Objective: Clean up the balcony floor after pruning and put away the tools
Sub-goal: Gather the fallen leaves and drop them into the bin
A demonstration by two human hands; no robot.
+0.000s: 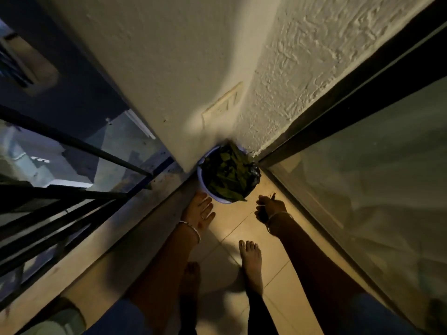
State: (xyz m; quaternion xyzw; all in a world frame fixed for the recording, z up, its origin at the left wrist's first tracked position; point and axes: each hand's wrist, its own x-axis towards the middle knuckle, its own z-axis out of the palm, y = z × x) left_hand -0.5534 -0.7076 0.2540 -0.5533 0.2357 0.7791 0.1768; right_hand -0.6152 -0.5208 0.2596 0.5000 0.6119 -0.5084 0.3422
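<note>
A round pale-blue bin lined with a black bag stands on the floor in the corner where the wall meets the glass door. It is heaped with green leaves. My left hand hovers just below the bin's rim, palm up, fingers straight, holding nothing. My right hand is to the right of the bin, fingers curled round a small dark bunch of clippings, with a thin stem sticking up from it.
A railing with glass panels runs along the left. A sliding glass door closes the right side. The tiled floor strip between them is narrow; my bare feet stand on it.
</note>
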